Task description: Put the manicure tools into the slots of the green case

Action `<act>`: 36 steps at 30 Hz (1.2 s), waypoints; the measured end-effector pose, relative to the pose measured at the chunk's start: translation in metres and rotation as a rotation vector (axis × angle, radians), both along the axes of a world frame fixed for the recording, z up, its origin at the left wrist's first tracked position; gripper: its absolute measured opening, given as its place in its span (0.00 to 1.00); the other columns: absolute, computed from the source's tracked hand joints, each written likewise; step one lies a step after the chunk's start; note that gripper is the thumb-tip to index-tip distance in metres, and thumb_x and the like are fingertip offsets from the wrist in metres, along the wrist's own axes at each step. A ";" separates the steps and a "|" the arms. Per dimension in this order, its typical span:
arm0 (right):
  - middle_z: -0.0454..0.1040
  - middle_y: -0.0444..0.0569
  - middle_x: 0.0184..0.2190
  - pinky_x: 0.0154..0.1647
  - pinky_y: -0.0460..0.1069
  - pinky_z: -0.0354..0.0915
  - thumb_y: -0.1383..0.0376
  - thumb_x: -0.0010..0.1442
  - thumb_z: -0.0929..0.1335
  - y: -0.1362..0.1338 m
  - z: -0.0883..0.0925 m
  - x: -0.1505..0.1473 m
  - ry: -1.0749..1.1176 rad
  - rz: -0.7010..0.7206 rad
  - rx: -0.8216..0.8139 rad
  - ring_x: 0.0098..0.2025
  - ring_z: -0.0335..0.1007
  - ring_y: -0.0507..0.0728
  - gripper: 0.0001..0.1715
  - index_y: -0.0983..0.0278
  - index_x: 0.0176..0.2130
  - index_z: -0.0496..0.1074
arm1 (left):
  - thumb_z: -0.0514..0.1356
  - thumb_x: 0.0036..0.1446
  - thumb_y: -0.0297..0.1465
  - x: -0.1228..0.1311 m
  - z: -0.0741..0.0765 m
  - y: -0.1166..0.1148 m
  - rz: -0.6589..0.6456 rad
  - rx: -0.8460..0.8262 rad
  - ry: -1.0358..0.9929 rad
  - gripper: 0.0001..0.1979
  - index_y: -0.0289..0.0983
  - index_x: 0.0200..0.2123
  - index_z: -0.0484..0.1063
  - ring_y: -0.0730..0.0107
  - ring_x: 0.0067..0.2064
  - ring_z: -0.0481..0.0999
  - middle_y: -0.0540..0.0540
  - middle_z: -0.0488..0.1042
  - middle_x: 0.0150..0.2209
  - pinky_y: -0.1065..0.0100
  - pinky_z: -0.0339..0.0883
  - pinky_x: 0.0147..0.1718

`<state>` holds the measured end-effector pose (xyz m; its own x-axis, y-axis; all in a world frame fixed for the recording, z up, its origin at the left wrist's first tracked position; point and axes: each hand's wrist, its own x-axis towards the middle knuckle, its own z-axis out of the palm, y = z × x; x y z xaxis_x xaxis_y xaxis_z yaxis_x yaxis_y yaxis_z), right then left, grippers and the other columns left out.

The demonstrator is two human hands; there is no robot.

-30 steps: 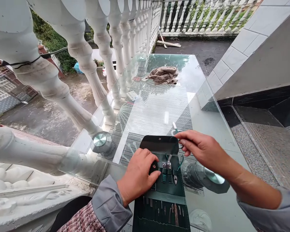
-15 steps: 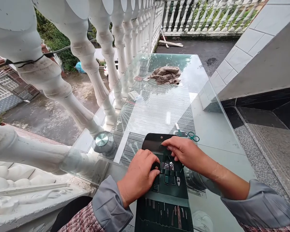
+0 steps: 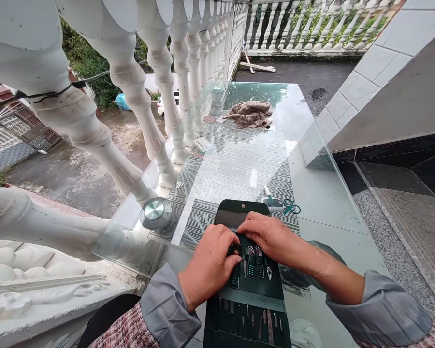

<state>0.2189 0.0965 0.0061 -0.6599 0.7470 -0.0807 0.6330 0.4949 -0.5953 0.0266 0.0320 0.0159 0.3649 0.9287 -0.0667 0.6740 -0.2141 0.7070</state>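
A dark green tool case [image 3: 253, 287] lies unfolded at the near end of the glass table, with nail clippers [image 3: 260, 268] under straps in its upper part and slim metal tools [image 3: 268, 325] in its lower part. My left hand [image 3: 212, 263] is closed at the case's left side, thumb and fingers around a small black piece. My right hand [image 3: 271, 238] bends over the upper part, its fingertips near those of my left hand; whatever they pinch is hidden. Beyond the case lie green-handled scissors [image 3: 292, 207] and a pale oval item [image 3: 272, 202].
A glass table [image 3: 322, 193] runs away from me, carrying a crumpled brown cloth [image 3: 250, 114] and a small card [image 3: 202, 144]. Its round metal support [image 3: 155, 211] stands at the left. White balusters [image 3: 130, 87] line the left side; a tiled wall [image 3: 369, 63] rises at the right.
My right hand has moved left and slightly down, closer to my left hand. A slim metal tool now shows in the case beside the clippers. My left hand has barely moved.
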 end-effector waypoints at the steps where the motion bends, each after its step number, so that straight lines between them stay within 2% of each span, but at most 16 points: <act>1: 0.72 0.48 0.34 0.38 0.49 0.65 0.70 0.65 0.60 -0.001 0.000 0.000 0.000 0.008 -0.009 0.37 0.70 0.54 0.17 0.60 0.40 0.77 | 0.64 0.55 0.20 0.000 0.000 0.000 0.006 0.003 0.000 0.12 0.38 0.37 0.66 0.61 0.45 0.66 0.47 0.69 0.41 0.61 0.65 0.44; 6: 0.75 0.49 0.36 0.40 0.51 0.67 0.68 0.66 0.59 -0.001 0.008 0.001 0.145 -0.035 -0.011 0.38 0.72 0.55 0.17 0.60 0.41 0.76 | 0.65 0.53 0.18 0.000 0.002 -0.001 0.019 0.003 -0.003 0.13 0.37 0.38 0.67 0.60 0.46 0.67 0.46 0.70 0.43 0.59 0.66 0.46; 8: 0.76 0.49 0.37 0.43 0.52 0.68 0.65 0.66 0.61 0.004 0.014 0.012 0.250 -0.161 0.046 0.41 0.73 0.57 0.13 0.59 0.41 0.75 | 0.64 0.53 0.18 -0.001 0.002 -0.001 0.004 0.006 -0.029 0.14 0.37 0.40 0.68 0.60 0.49 0.68 0.46 0.71 0.47 0.57 0.67 0.49; 10: 0.77 0.49 0.38 0.45 0.54 0.68 0.61 0.65 0.63 0.013 0.018 0.030 0.298 -0.364 0.137 0.41 0.73 0.58 0.11 0.60 0.40 0.74 | 0.63 0.54 0.17 -0.002 0.002 -0.001 -0.036 0.022 -0.058 0.16 0.38 0.43 0.68 0.59 0.53 0.68 0.45 0.72 0.52 0.56 0.65 0.54; 12: 0.77 0.50 0.38 0.44 0.55 0.68 0.59 0.63 0.64 0.026 0.016 0.053 0.239 -0.551 0.205 0.40 0.73 0.59 0.12 0.60 0.40 0.74 | 0.61 0.55 0.16 -0.002 0.002 -0.001 -0.083 0.028 -0.068 0.18 0.38 0.46 0.69 0.59 0.55 0.68 0.45 0.72 0.54 0.55 0.64 0.56; 13: 0.77 0.50 0.37 0.42 0.55 0.68 0.59 0.61 0.64 0.032 0.012 0.065 0.178 -0.580 0.220 0.39 0.72 0.59 0.12 0.61 0.38 0.74 | 0.61 0.55 0.16 -0.002 0.002 -0.001 -0.098 0.020 -0.063 0.18 0.38 0.47 0.69 0.59 0.54 0.68 0.45 0.73 0.54 0.55 0.64 0.56; 18: 0.74 0.51 0.37 0.36 0.54 0.67 0.60 0.57 0.64 0.046 -0.016 0.100 -0.085 -0.502 0.155 0.34 0.70 0.58 0.14 0.59 0.38 0.76 | 0.60 0.55 0.17 -0.001 0.004 0.001 -0.097 -0.021 -0.044 0.18 0.39 0.48 0.70 0.60 0.47 0.70 0.48 0.77 0.45 0.57 0.69 0.49; 21: 0.73 0.50 0.37 0.36 0.53 0.67 0.60 0.57 0.64 0.046 -0.026 0.106 -0.123 -0.447 0.160 0.35 0.70 0.58 0.12 0.58 0.38 0.75 | 0.60 0.55 0.16 0.000 0.003 0.000 -0.097 0.011 -0.067 0.19 0.38 0.48 0.70 0.60 0.49 0.70 0.47 0.76 0.48 0.57 0.67 0.51; 23: 0.72 0.50 0.38 0.36 0.52 0.67 0.60 0.58 0.64 0.047 -0.029 0.110 -0.137 -0.401 0.159 0.36 0.70 0.58 0.10 0.58 0.37 0.73 | 0.60 0.55 0.16 0.000 0.002 0.000 -0.099 0.027 -0.084 0.20 0.38 0.50 0.70 0.60 0.50 0.70 0.46 0.76 0.50 0.57 0.67 0.52; 29: 0.70 0.50 0.37 0.35 0.52 0.67 0.60 0.59 0.63 0.054 -0.032 0.123 -0.204 -0.292 0.073 0.36 0.69 0.58 0.08 0.59 0.33 0.69 | 0.60 0.56 0.17 -0.001 0.000 -0.001 -0.105 0.003 -0.079 0.22 0.39 0.52 0.69 0.61 0.47 0.70 0.47 0.77 0.46 0.57 0.68 0.51; 36: 0.70 0.51 0.37 0.34 0.53 0.66 0.59 0.59 0.62 0.044 -0.032 0.120 -0.188 -0.379 0.121 0.34 0.69 0.59 0.10 0.59 0.37 0.71 | 0.58 0.57 0.19 -0.004 -0.002 -0.005 -0.131 0.049 -0.069 0.26 0.38 0.59 0.62 0.59 0.52 0.68 0.43 0.72 0.53 0.55 0.67 0.54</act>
